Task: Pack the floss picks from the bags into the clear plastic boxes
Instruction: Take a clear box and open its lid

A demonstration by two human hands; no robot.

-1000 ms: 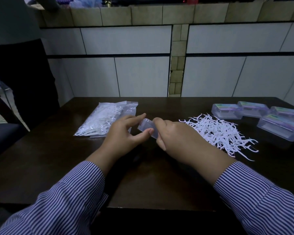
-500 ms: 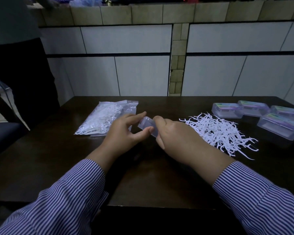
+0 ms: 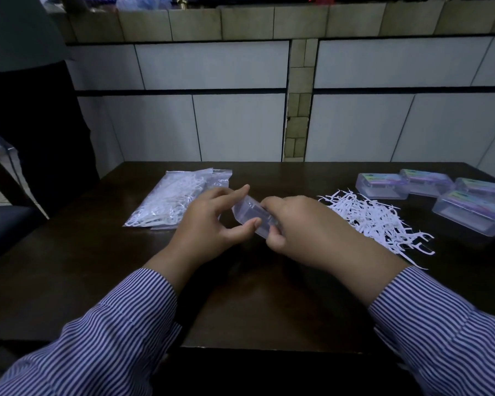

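Between both hands, box unmoved

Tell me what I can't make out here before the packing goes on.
Head view only:
- Clear box: right hand covers its near end; contents and lid state unreadable. Left hand pinches the other end.
- Box labels: too small.
- Rightmost box: cut by frame edge.
- Bag pick count: crumpled, dim.

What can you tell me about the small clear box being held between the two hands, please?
The clear plastic box is small, rectangular and see-through, with rounded edges and no label visible. It is held tilted above the dark table, between the bag and the loose picks. The left hand pinches its near end with thumb below and fingers above; the right hand grips the other end, hiding it. Whether it holds anything cannot be told.
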